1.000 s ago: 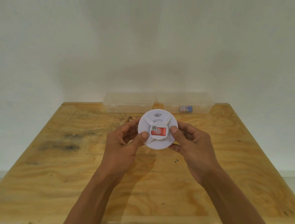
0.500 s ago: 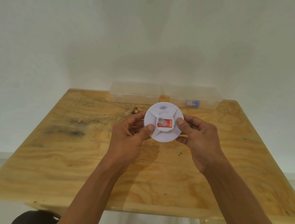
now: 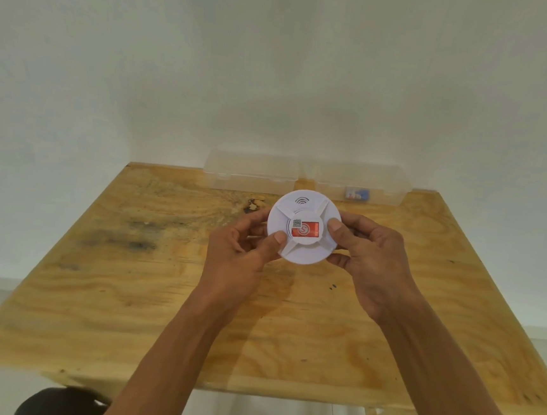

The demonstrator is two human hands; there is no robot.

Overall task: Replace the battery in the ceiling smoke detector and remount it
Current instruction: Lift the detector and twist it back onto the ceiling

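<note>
smoke detector (image 3: 303, 226) | we judge it light, rigid, smooth plastic | our left hand (image 3: 245, 251) and right hand (image 3: 371, 249) clamp its rim, thumbs on top | best held by the rim

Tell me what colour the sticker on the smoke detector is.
Red-orange, beside a small QR code, on the white smoke detector; the head view shows it.

Boxes (image 3: 304, 177) behind detector (image 3: 303, 226), on table (image 3: 125, 293)

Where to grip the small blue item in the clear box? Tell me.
Hedged: take the blue item by its long sides, fingers coming from above. It lies flat inside the right clear box, whose walls block any side approach; whether a lid covers it is unclear.
</note>
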